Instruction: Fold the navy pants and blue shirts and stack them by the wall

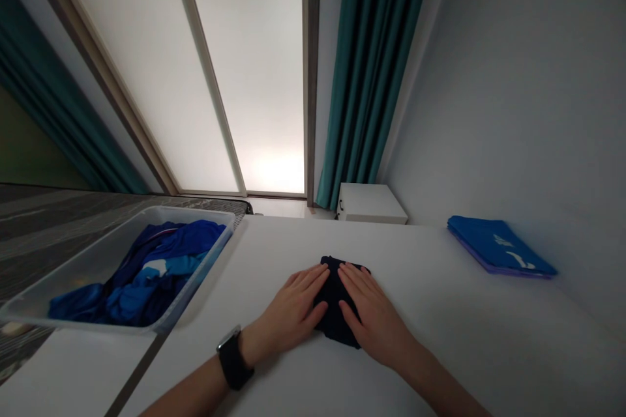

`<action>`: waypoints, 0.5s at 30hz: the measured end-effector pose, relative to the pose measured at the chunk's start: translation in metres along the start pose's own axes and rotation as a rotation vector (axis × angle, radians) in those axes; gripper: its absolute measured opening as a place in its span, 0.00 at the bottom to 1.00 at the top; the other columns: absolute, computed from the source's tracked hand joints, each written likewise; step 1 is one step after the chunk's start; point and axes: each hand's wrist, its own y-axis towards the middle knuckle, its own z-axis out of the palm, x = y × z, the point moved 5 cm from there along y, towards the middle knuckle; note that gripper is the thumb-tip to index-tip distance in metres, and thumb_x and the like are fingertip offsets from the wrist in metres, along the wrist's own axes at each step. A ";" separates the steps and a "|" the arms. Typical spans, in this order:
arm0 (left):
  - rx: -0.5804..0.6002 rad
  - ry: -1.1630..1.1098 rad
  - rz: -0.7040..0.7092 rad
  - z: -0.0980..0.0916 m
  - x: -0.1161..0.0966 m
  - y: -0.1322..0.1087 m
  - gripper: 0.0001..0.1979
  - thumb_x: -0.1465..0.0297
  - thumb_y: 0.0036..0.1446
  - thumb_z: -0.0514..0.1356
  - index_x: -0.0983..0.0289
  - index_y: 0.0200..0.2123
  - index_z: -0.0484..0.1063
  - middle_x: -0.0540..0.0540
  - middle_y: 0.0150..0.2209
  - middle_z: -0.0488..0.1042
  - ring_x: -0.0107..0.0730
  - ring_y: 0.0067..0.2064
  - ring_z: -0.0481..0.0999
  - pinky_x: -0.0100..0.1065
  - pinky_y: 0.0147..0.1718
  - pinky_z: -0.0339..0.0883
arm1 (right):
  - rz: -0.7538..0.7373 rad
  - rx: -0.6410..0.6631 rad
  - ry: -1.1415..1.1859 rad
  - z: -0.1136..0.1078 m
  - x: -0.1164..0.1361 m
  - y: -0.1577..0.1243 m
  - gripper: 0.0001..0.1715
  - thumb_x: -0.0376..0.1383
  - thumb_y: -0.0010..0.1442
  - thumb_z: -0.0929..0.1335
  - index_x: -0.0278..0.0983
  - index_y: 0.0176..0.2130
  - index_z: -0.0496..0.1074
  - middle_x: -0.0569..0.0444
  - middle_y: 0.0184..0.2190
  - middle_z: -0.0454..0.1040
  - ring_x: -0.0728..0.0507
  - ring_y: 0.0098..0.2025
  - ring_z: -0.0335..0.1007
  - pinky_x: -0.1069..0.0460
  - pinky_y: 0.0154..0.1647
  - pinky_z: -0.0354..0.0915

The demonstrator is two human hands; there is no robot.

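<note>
A small dark navy folded cloth lies on the white table in front of me. My left hand, with a black watch on the wrist, lies flat on the cloth's left side, fingers stretched out. My right hand lies flat on its right side, fingers also stretched out. Both palms press down on the cloth; neither hand grips it.
A clear plastic bin with several crumpled blue garments stands at the left. A folded blue stack lies at the table's far right by the wall. Behind are a small white cabinet, teal curtains and frosted glass doors.
</note>
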 end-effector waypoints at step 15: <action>0.102 0.187 0.168 0.025 0.008 0.006 0.30 0.65 0.70 0.47 0.65 0.70 0.42 0.62 0.70 0.45 0.41 0.71 0.44 0.48 0.67 0.46 | 0.021 0.128 -0.124 0.027 -0.001 -0.011 0.34 0.40 0.67 0.59 0.24 0.66 0.55 0.39 0.68 0.49 0.36 0.70 0.43 0.39 0.69 0.48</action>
